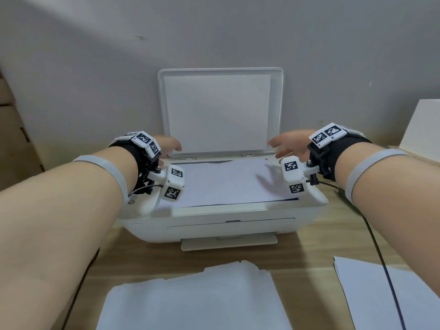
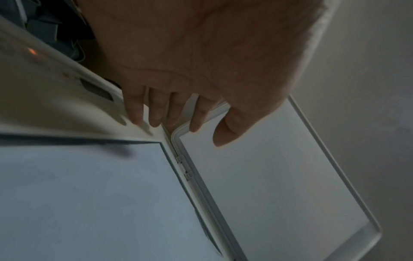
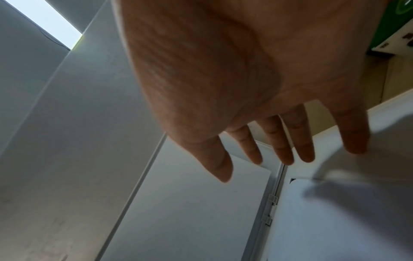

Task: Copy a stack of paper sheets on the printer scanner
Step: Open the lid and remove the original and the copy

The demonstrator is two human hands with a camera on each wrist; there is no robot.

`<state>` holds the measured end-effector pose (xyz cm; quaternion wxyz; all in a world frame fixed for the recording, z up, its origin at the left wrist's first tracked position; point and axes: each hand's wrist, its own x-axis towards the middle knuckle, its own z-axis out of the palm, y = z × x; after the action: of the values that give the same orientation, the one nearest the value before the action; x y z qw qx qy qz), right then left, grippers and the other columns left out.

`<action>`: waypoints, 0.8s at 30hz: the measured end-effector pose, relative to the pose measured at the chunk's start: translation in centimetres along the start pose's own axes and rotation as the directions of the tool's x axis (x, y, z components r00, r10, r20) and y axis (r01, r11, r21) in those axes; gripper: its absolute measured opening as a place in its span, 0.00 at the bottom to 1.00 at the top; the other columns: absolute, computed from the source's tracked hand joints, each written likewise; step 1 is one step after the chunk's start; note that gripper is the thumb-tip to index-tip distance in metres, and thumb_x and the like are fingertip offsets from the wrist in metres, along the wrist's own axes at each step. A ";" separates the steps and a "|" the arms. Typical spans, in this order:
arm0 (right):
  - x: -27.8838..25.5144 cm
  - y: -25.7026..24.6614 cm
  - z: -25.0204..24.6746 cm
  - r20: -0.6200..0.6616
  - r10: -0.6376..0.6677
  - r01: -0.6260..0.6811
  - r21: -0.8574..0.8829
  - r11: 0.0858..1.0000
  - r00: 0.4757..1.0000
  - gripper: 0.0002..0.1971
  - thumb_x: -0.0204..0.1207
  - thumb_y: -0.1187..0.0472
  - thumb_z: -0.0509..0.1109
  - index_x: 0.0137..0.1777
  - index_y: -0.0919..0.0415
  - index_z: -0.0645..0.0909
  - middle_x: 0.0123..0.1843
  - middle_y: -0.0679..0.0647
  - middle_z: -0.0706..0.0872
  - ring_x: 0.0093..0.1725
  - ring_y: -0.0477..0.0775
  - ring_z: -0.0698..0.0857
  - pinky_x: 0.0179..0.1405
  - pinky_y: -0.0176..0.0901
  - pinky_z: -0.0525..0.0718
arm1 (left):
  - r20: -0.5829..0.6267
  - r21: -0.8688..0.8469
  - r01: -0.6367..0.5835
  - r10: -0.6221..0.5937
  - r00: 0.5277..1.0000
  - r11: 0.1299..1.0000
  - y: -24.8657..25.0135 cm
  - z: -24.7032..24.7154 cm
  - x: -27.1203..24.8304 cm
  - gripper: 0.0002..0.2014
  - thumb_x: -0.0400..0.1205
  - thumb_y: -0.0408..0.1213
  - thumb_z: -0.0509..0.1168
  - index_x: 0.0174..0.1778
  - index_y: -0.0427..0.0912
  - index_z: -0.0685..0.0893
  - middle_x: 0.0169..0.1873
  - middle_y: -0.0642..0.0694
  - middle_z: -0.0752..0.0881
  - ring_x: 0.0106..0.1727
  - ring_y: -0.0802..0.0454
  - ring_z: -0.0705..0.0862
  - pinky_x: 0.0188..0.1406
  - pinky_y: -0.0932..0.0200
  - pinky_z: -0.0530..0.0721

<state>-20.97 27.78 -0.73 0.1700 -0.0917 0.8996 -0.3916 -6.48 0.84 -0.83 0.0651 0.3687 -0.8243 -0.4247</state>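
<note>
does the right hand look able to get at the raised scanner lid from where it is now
Probably yes. The right hand is open, fingers spread, beside the scanner lid near its lower right corner, with nothing between them. The sheet of paper lies flat on the glass below, out of the way.

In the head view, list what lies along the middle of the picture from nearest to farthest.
Loose stack of paper sheets on the desk → printer's output tray → sheet on the scanner glass → raised scanner lid → wall.
</note>
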 end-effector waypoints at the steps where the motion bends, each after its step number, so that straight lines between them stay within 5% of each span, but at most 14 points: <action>1: -0.5 0.0 -0.2 0.007 0.005 -0.005 -0.053 0.999 1.000 0.16 0.84 0.50 0.64 0.66 0.58 0.76 0.56 0.57 0.84 0.54 0.58 0.83 0.55 0.49 0.84 | -0.002 0.031 -0.006 0.006 1.000 1.000 -0.2 -0.1 -0.4 0.24 0.86 0.40 0.61 0.77 0.37 0.69 0.73 0.38 0.75 0.68 0.39 0.76 0.58 0.45 0.77; 3: -1.7 0.0 -0.2 0.037 0.026 -0.020 -0.153 0.988 0.999 0.17 0.81 0.53 0.67 0.67 0.59 0.76 0.51 0.54 0.84 0.46 0.57 0.80 0.40 0.43 0.81 | 0.004 0.067 -0.008 0.008 1.000 0.998 -0.9 -0.2 -0.8 0.24 0.85 0.42 0.62 0.77 0.39 0.70 0.70 0.38 0.77 0.61 0.40 0.78 0.53 0.45 0.78; 6: -2.5 0.6 -0.2 0.035 0.066 -0.054 -0.291 0.955 0.997 0.26 0.73 0.50 0.72 0.69 0.60 0.77 0.65 0.52 0.83 0.45 0.57 0.82 0.50 0.49 0.84 | 0.027 0.048 0.014 -0.015 1.000 0.999 -1.8 -0.3 -1.4 0.25 0.82 0.44 0.66 0.75 0.42 0.71 0.62 0.41 0.80 0.52 0.43 0.83 0.45 0.47 0.82; 9: -3.0 0.5 0.1 0.003 0.064 -0.060 -0.294 0.954 0.998 0.22 0.78 0.48 0.69 0.67 0.60 0.78 0.63 0.51 0.84 0.35 0.54 0.80 0.35 0.42 0.79 | 0.046 0.035 0.018 -0.020 0.999 0.999 -2.0 -0.1 -1.6 0.25 0.81 0.44 0.66 0.73 0.43 0.72 0.55 0.41 0.81 0.45 0.46 0.83 0.35 0.50 0.80; 11: -3.9 0.3 0.5 -0.004 0.069 -0.066 -0.310 0.948 0.998 0.23 0.78 0.47 0.70 0.65 0.62 0.79 0.59 0.52 0.84 0.30 0.53 0.78 0.30 0.39 0.75 | 0.069 0.040 0.011 -0.014 0.998 0.999 -2.0 0.2 -2.2 0.23 0.81 0.42 0.65 0.73 0.41 0.73 0.55 0.39 0.81 0.47 0.45 0.84 0.39 0.49 0.80; 13: -4.5 0.1 1.0 -0.011 0.053 -0.054 -0.313 0.948 0.999 0.18 0.80 0.49 0.69 0.61 0.62 0.76 0.52 0.52 0.82 0.30 0.52 0.75 0.29 0.40 0.74 | 0.075 0.043 0.013 -0.016 0.997 0.999 -2.0 0.6 -2.5 0.23 0.83 0.40 0.65 0.73 0.38 0.73 0.58 0.38 0.80 0.52 0.42 0.82 0.42 0.49 0.81; 15: -5.3 0.0 1.4 -0.023 0.029 -0.035 -0.312 0.950 0.999 0.14 0.82 0.51 0.68 0.59 0.60 0.75 0.44 0.52 0.79 0.31 0.51 0.74 0.30 0.41 0.73 | 0.071 0.056 0.006 -0.010 0.997 0.998 -2.2 0.9 -2.8 0.22 0.83 0.39 0.65 0.73 0.36 0.72 0.58 0.38 0.79 0.53 0.44 0.80 0.32 0.52 0.80; 17: -5.6 -0.2 1.7 -0.012 -0.002 -0.002 -0.320 0.947 1.000 0.14 0.82 0.51 0.68 0.60 0.60 0.76 0.46 0.52 0.81 0.34 0.50 0.76 0.35 0.43 0.75 | 0.066 0.079 -0.012 0.007 0.998 0.997 -2.4 1.0 -2.8 0.22 0.83 0.38 0.66 0.71 0.36 0.73 0.60 0.39 0.81 0.50 0.46 0.83 0.21 0.57 0.80; 21: -5.6 -0.5 2.3 0.004 0.013 -0.012 -0.282 0.959 1.000 0.17 0.81 0.52 0.68 0.65 0.60 0.79 0.63 0.48 0.83 0.38 0.46 0.79 0.33 0.42 0.76 | 0.044 -0.003 -0.015 0.015 0.999 1.000 -2.7 0.7 -2.5 0.21 0.79 0.36 0.72 0.65 0.34 0.77 0.51 0.40 0.84 0.34 0.50 0.87 0.16 0.60 0.80; 24: -6.1 -0.4 2.5 -0.013 0.017 -0.020 -0.280 0.960 1.000 0.17 0.82 0.53 0.67 0.66 0.61 0.79 0.58 0.50 0.83 0.36 0.46 0.78 0.31 0.41 0.75 | 0.069 -0.117 0.034 -0.026 0.997 0.993 -2.9 0.6 -2.7 0.20 0.77 0.39 0.75 0.61 0.36 0.77 0.41 0.39 0.84 0.20 0.50 0.87 0.17 0.59 0.83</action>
<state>-14.35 27.62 -0.57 0.1541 -0.1044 0.9477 -0.2594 -3.17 1.98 -2.87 0.0527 0.3618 -0.7939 -0.4859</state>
